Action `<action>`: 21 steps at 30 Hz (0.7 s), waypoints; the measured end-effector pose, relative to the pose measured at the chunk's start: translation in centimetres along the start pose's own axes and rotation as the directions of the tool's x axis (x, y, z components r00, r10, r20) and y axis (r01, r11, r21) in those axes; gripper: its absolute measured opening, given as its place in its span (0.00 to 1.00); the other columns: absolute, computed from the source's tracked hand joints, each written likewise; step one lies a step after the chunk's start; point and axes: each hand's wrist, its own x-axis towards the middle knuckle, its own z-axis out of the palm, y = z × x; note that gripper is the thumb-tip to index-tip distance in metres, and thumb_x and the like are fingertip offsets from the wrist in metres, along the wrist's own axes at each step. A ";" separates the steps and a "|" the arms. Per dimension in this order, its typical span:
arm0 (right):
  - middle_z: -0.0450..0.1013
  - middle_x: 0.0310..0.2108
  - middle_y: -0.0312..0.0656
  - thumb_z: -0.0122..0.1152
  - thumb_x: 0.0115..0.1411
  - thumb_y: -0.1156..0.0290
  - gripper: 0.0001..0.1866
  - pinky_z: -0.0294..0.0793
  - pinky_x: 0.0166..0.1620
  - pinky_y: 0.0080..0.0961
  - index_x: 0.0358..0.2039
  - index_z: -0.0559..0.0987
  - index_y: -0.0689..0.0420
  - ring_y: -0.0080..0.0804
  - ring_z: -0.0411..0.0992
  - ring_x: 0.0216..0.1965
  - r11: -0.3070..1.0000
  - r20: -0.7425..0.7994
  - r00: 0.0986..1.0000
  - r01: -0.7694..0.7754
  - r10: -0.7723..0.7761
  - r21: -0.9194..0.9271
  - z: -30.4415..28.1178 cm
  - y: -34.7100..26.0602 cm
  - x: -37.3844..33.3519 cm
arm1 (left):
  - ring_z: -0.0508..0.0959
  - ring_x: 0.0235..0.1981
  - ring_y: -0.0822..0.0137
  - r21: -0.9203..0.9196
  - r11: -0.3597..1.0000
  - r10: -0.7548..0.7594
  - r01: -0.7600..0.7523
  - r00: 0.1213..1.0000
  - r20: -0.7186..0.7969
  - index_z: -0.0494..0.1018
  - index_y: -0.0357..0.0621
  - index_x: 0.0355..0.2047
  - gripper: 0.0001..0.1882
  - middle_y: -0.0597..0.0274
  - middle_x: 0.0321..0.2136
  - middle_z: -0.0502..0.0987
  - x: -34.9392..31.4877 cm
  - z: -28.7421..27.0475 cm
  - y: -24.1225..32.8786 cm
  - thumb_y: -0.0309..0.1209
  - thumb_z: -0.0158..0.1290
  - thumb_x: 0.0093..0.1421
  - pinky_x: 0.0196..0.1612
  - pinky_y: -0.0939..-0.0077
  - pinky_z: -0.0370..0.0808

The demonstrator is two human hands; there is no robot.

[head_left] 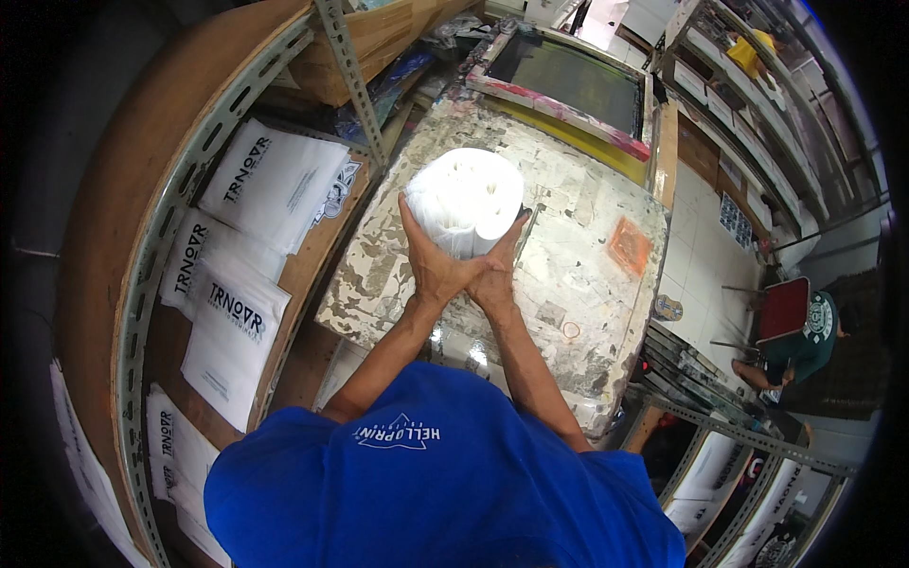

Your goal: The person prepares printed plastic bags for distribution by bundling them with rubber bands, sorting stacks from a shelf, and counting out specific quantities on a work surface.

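Blue shirt [436, 492] nearest, left fingers [408, 218] and right fingers [520, 229] grasp a white bundle [464, 194], framed screen [568, 87] beyond, shelf [305, 260] left

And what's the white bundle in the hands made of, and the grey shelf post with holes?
The white bundle may be thin plastic or fabric: rolled layers show, but brightness hides its finish, so I can't tell which. The grey shelf post looks like dull metal: narrow, straight-edged, punched with holes.

A thick bundle of white rolled sheets [462, 201] is cupped between the hands [439, 273], its hollow, loosely coiled end turned upward; whether the tabletop [592, 317] is touched cannot be told.
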 end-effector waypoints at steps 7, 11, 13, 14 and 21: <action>0.42 0.67 0.75 0.70 0.52 0.57 0.64 0.49 0.66 0.61 0.69 0.31 0.72 0.76 0.45 0.67 0.977 -0.046 0.998 0.040 -0.051 -0.207 0.5 0.3 -0.2 | 0.60 0.65 0.42 0.128 0.991 -0.030 0.037 0.998 -0.055 0.32 0.33 0.69 0.74 0.33 0.62 0.55 1.2 1.1 0.3 0.38 0.77 0.35 0.66 0.51 0.60; 0.43 0.66 0.76 0.67 0.54 0.57 0.61 0.53 0.65 0.61 0.69 0.32 0.71 0.76 0.48 0.65 0.977 -0.019 1.000 -0.011 0.007 -0.213 0.1 -0.3 -0.5 | 0.61 0.64 0.44 0.025 0.999 -0.043 0.044 0.998 -0.039 0.35 0.33 0.68 0.73 0.35 0.62 0.56 0.5 1.0 -0.7 0.39 0.77 0.35 0.66 0.52 0.60; 0.44 0.66 0.75 0.66 0.54 0.56 0.60 0.54 0.64 0.61 0.69 0.33 0.70 0.76 0.49 0.65 0.978 -0.014 1.000 -0.006 0.003 -0.210 0.2 -0.1 -0.3 | 0.61 0.64 0.45 0.051 0.999 -0.004 0.008 0.997 -0.080 0.36 0.34 0.68 0.73 0.37 0.61 0.56 0.0 1.3 -0.1 0.39 0.78 0.34 0.65 0.52 0.60; 0.44 0.66 0.75 0.66 0.54 0.56 0.60 0.54 0.64 0.60 0.69 0.33 0.70 0.75 0.49 0.65 0.974 -0.027 1.000 -0.002 -0.004 -0.226 0.2 0.1 -0.4 | 0.61 0.64 0.45 0.065 0.998 0.016 -0.009 0.995 -0.100 0.36 0.34 0.68 0.73 0.37 0.61 0.57 -0.1 1.5 0.2 0.39 0.78 0.33 0.65 0.52 0.61; 0.44 0.69 0.68 0.74 0.43 0.50 0.70 0.49 0.68 0.55 0.69 0.35 0.70 0.68 0.45 0.69 0.986 0.132 0.991 -0.012 0.034 -0.165 -2.5 0.1 -0.2 | 0.67 0.60 0.44 0.095 0.983 -0.139 0.154 0.978 -0.154 0.43 0.31 0.66 0.68 0.36 0.57 0.63 0.7 1.4 0.2 0.37 0.78 0.34 0.61 0.53 0.67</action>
